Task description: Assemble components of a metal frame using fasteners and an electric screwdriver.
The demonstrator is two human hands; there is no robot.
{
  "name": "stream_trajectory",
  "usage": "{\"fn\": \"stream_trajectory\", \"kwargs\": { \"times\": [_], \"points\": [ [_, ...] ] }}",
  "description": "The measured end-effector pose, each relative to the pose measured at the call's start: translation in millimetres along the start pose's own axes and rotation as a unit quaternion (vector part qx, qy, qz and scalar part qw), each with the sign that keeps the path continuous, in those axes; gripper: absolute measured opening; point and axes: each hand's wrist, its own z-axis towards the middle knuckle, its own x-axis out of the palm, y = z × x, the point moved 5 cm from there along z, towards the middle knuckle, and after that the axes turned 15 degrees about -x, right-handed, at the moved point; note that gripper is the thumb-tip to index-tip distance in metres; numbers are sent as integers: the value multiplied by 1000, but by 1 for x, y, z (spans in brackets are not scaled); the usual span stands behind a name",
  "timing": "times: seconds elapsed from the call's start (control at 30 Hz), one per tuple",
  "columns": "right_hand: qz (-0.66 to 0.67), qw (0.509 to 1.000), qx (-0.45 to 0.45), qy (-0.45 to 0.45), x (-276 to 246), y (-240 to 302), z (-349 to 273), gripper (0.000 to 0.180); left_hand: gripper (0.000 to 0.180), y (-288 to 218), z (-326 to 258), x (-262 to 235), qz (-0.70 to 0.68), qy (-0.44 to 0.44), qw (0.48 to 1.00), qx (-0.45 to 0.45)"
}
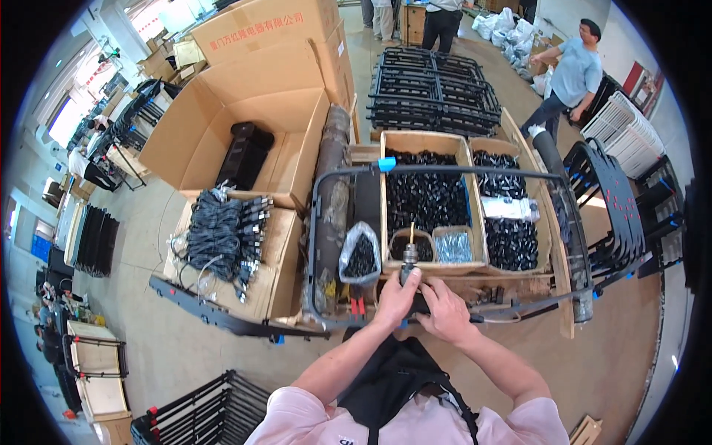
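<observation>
To the left of the tan bin (pixel 430 141) stands an open cardboard box (pixel 178 144), with a black case-like piece lying inside. Beyond that bin sits a stack of black tubular frames (pixel 434 96). A single thin black frame (pixel 445 170) crosses above the bin's far part and loops round to its near side. Close against the bin's right side is a second long bin (pixel 512 248) filled with small black parts, a clear bag lying on them. A tied bundle of dark cables (pixel 226 233) rests left of the bin, nearer than the cardboard box. At the bin's near left corner, a clear plastic bag (pixel 360 256) holds more black pieces. Just in front of the bin's near wall are both hands: the left hand (pixel 398 298) is wrapped round the front body of a power driver (pixel 410 254), and the right hand (pixel 446 310) pinches its dark rear between thumb and fingers. The driver's bit points away over the bin's near left compartment. In the bin's near right corner is a tray of silver screws (pixel 453 246); a blue clip (pixel 386 164) sits on the thin frame above the bin's far left corner.
</observation>
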Motion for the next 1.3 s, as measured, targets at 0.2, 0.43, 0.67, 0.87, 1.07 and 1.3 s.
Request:
{"fn": "stream_trajectory", "kwargs": {
  "times": [0.2, 0.43, 0.67, 0.87, 1.07, 1.3],
  "points": [
    [10, 999, 47, -17, 22, 75, -119, 73, 50, 60, -138, 5, 111, -27, 992, 54],
    [91, 993, 21, 75, 87, 115, -178, 79, 42, 181, -179, -25, 13, -50, 998, -23],
    [100, 988, 12, 113, 133, 118, -165, 81, 35, 222, -162, -58, -30, -105, 993, -41],
    [108, 988, 34, 103, 133, 121, -163, 80, 50, 222, -148, -64, 24, -106, 992, -63],
    [109, 987, 45, 106, 130, 123, -159, 80, 37, 213, -153, -66, 12, -102, 993, -62],
    [130, 980, 60, 137, 137, 118, -158, 81, 38, 215, -149, -69, 22, -108, 992, -63]
  ]
}}
